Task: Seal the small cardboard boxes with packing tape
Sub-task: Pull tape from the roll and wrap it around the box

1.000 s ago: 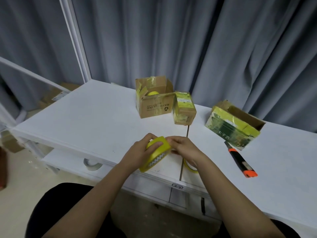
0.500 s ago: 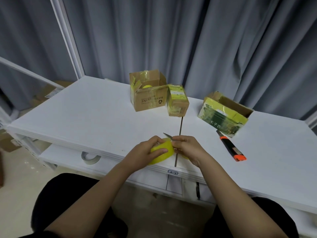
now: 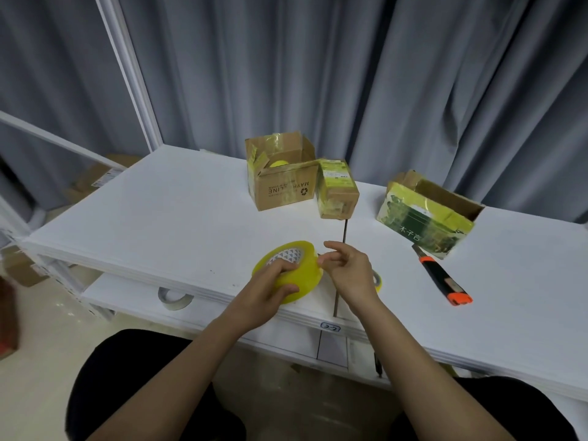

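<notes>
My left hand (image 3: pixel 266 289) grips a yellow roll of packing tape (image 3: pixel 302 275) near the front edge of the white table (image 3: pixel 165 218). My right hand (image 3: pixel 346 268) is at the roll's right rim, its thumb and forefinger pinched at the tape's edge. At the back of the table stand three cardboard boxes. An open brown box (image 3: pixel 280 186) has its flaps up. A small box (image 3: pixel 337 189) wrapped in yellow tape leans against it. An open green-printed box (image 3: pixel 423 218) lies on its side at the right.
An orange-and-black utility knife (image 3: pixel 445 281) lies right of my hands. A thinner tape roll (image 3: pixel 377 278) is partly hidden behind my right wrist. A grey tape roll (image 3: pixel 175 299) rests on the lower shelf. Grey curtains hang behind the table. Cardboard boxes sit on the floor at the left.
The roll has tilted so its patterned core now faces up. My right fingers have shifted from the top of the roll to its right rim.
</notes>
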